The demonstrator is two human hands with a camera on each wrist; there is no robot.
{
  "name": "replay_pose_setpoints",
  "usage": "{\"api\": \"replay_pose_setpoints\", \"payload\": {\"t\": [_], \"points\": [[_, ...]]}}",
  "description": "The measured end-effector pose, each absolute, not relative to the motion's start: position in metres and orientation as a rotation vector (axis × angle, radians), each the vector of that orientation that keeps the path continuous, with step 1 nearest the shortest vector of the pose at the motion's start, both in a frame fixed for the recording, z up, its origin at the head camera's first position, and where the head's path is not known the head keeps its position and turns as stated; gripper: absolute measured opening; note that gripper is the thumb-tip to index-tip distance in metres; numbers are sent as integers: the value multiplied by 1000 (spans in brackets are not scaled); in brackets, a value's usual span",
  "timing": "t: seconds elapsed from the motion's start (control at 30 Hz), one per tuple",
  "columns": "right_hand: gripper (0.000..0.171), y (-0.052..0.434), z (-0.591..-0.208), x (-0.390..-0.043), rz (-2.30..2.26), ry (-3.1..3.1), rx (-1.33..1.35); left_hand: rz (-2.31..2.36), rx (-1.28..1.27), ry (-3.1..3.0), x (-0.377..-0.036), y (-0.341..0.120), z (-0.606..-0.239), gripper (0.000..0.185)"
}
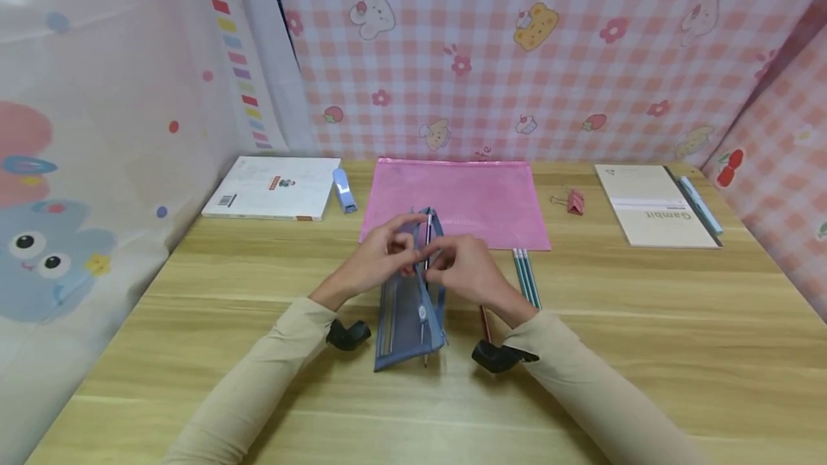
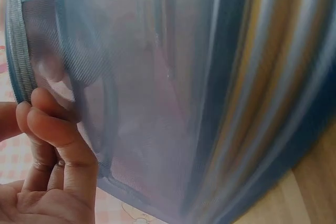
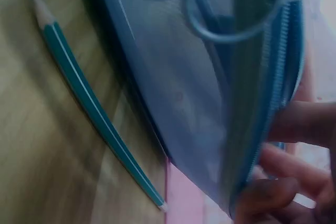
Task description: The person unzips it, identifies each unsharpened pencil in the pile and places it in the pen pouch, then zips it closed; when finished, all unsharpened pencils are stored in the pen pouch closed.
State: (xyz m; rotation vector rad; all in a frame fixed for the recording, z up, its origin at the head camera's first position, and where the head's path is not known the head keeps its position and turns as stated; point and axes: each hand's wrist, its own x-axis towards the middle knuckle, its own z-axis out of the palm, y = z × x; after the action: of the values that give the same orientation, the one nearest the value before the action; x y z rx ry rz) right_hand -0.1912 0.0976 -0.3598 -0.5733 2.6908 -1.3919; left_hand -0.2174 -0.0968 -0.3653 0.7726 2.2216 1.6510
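A blue see-through mesh pencil case [image 1: 402, 329] with a zip stands tilted between both hands. My left hand [image 1: 381, 253] pinches the zipped edge, which the left wrist view shows close up. From the other side, my right hand [image 1: 468, 268] grips the opposite edge of the zip opening with thumb and fingers. A dark slim pen or pencil [image 1: 428, 227] shows at the opening between the hands; whether fingers touch it cannot be told. Several green pencils [image 1: 526, 275] lie right of the case, one green pencil [image 3: 97, 111] filling the right wrist view. A dark red pencil [image 1: 485, 323] lies partly behind the right wrist.
A pink zip folder [image 1: 452, 196] lies behind the hands. At back left are a white book [image 1: 278, 189] and a blue stapler [image 1: 344, 191]. Back right hold a pink binder clip [image 1: 574, 202], a cream notebook [image 1: 655, 210] and a light blue pen [image 1: 701, 205]. Patterned cloth walls surround the table.
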Motion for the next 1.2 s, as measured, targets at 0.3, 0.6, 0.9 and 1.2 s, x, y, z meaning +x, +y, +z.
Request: {"api": "replay_pose_setpoints", "payload": {"t": [0.3, 0.6, 0.9, 1.2], "points": [[10, 109, -355, -181, -1343, 2771, -677, 1649, 765, 2265, -218, -101, -363, 56], [26, 116, -358, -140, -1219, 2606, -911, 1661, 725, 2291, -215, -111, -362, 58], [23, 109, -360, -131, -1252, 2460, -1092, 1661, 720, 2322, -215, -119, -362, 56], [19, 113, -355, -134, -1202, 2472, -1251, 1657, 747, 2338, -217, -122, -360, 56]]}}
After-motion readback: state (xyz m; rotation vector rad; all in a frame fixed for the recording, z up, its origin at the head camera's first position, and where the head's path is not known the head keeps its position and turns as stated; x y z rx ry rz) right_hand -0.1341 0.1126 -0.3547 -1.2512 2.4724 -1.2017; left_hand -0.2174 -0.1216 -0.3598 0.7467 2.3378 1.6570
